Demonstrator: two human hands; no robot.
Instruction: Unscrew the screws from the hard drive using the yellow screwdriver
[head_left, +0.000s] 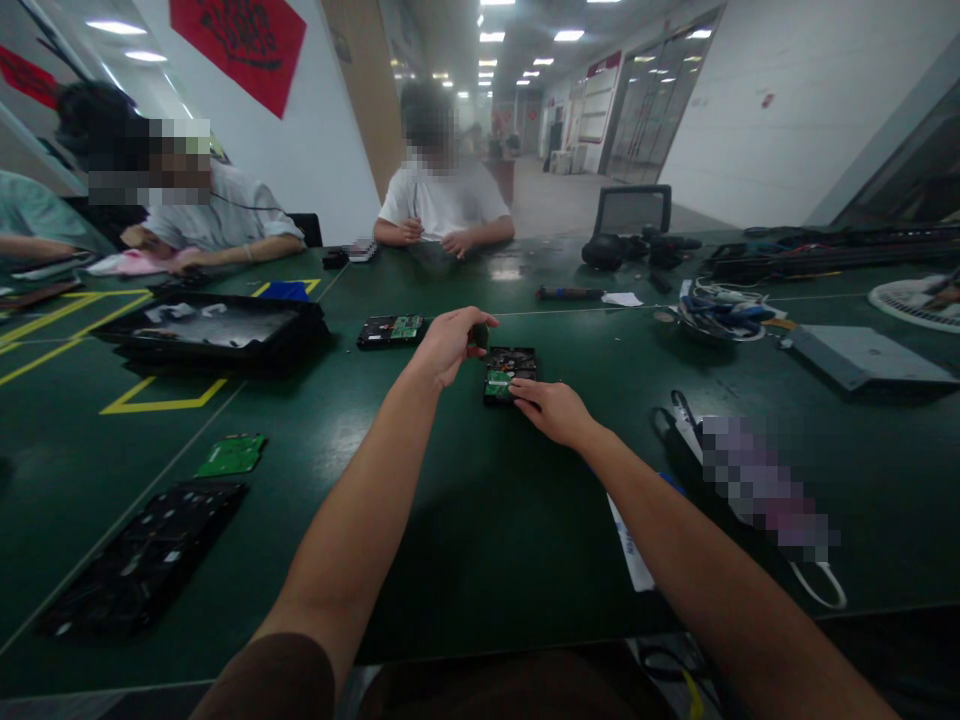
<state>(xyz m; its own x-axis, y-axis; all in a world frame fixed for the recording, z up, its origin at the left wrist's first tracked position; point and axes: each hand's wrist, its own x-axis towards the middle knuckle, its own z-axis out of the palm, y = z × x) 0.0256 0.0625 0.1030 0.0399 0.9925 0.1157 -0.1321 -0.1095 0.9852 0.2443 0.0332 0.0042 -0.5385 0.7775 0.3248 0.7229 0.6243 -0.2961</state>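
Slightly left of a hard drive (512, 360), my left hand (452, 343) is raised and closed around a small dark greenish piece (478, 338), whose kind I cannot make out. The drive lies on the green table with its black underside up, and a green circuit board (498, 383) shows at its near end. My right hand (551, 408) reaches in from the right, thumb and fingers pinched at the near right edge of the drive, by the board. A second hard drive (390, 330) with a green board lies beyond my left wrist.
At left are a loose green circuit board (231, 455), a large black part (146, 555) and a black tray (217, 330). A screwdriver (568, 294), coiled cables (724, 308), a grey metal case (870, 355) and a lanyard badge (765, 475) lie right. People sit opposite.
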